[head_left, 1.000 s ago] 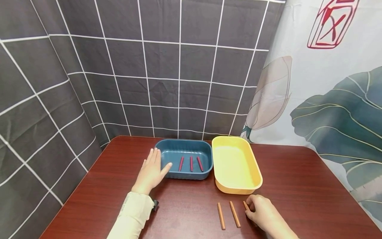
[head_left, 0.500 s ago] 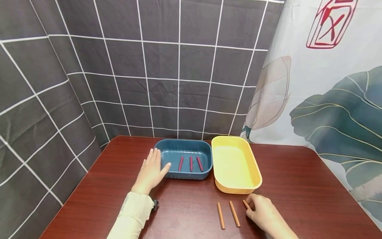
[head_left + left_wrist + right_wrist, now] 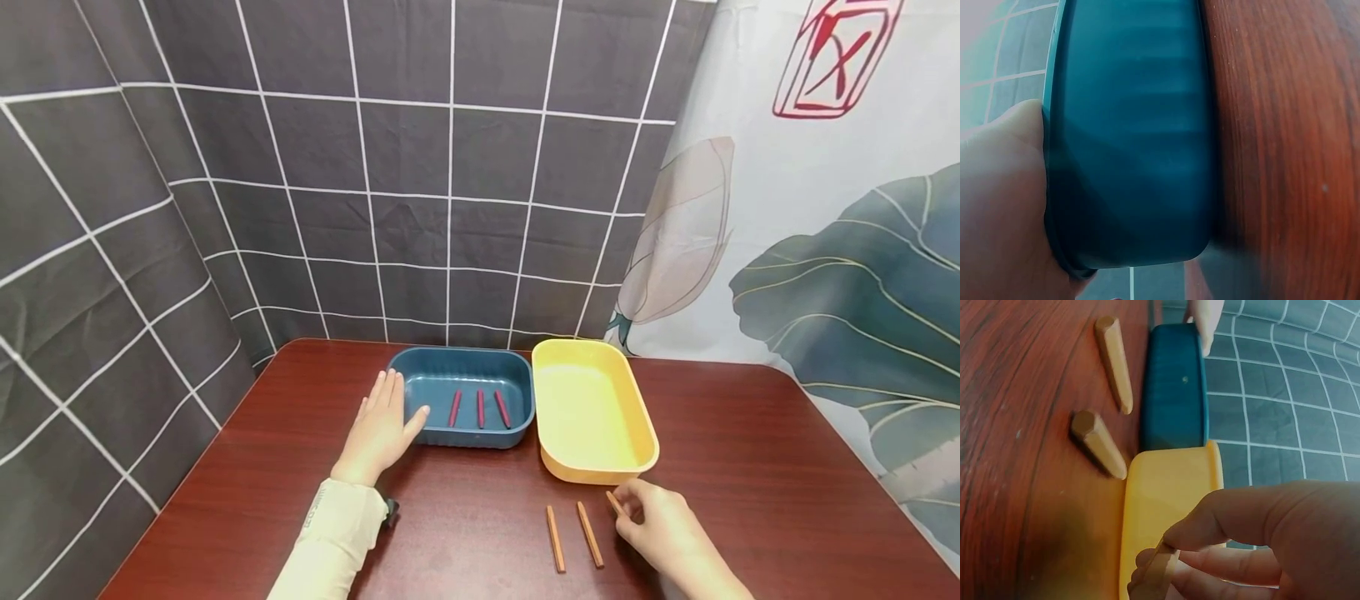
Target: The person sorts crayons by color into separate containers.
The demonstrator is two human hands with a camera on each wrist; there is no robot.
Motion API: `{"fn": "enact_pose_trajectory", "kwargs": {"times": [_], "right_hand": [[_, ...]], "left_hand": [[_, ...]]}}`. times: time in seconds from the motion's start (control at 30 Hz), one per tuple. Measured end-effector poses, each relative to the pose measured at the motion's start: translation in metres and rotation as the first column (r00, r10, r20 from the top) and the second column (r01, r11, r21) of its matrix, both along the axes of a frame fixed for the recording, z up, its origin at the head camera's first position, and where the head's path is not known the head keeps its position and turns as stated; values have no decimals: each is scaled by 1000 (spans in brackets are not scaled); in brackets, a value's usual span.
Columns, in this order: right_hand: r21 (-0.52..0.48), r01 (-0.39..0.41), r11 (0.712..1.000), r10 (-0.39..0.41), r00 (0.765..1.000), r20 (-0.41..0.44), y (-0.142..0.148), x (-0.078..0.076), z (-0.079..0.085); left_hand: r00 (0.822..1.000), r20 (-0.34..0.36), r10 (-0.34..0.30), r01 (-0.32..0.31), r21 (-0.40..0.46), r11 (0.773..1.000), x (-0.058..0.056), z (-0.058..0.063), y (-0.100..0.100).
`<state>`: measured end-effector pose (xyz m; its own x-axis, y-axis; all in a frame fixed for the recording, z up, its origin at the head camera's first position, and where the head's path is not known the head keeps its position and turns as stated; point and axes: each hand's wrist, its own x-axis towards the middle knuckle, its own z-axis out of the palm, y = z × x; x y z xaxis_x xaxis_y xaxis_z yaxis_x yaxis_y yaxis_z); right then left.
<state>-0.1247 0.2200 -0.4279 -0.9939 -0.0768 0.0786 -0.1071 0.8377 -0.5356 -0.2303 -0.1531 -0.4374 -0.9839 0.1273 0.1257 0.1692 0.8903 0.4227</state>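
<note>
My right hand pinches an orange-brown, crayon-like stick between thumb and fingers, close to the near end of the yellow bin. To the left of that hand, two matching sticks, one farther left and one nearer, lie on the table. Fingers straight and thumb spread, my left hand rests on the left end of the blue bin. Inside the blue bin lie three dark red sticks; the middle one points straight away from me. The yellow bin has nothing in it.
Both bins stand side by side on a reddish-brown wooden table. Behind it hangs a dark grey cloth with white grid lines. A white cloth with leaf prints hangs at the right.
My right hand has moved slightly away from me, toward the yellow bin, and the stick in it has shifted with it. The left hand keeps its place on the blue bin.
</note>
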Motion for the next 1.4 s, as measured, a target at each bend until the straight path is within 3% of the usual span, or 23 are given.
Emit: {"fn": "enact_pose_trajectory", "kwargs": {"times": [0.43, 0.67, 0.9, 1.17, 1.4], "right_hand": [[-142, 22, 990, -31, 997, -64, 0, 6, 17], [-173, 2, 985, -34, 983, -181, -3, 2, 30], [-231, -25, 973, -41, 961, -274, -6, -13, 41], [-287, -48, 957, -43, 952, -303, -8, -34, 41], [-306, -15, 952, -66, 966, -251, -13, -57, 39]], "left_hand": [[1000, -9, -3, 3, -1, 1000, -1, 2, 2], [1000, -8, -7, 7, -3, 1000, -1, 2, 3], [1000, -9, 2, -2, -7, 1000, 0, 0, 3], [1000, -10, 5, -5, -3, 1000, 1, 0, 2], [1000, -10, 5, -5, 1, 1000, 1, -1, 1]]}}
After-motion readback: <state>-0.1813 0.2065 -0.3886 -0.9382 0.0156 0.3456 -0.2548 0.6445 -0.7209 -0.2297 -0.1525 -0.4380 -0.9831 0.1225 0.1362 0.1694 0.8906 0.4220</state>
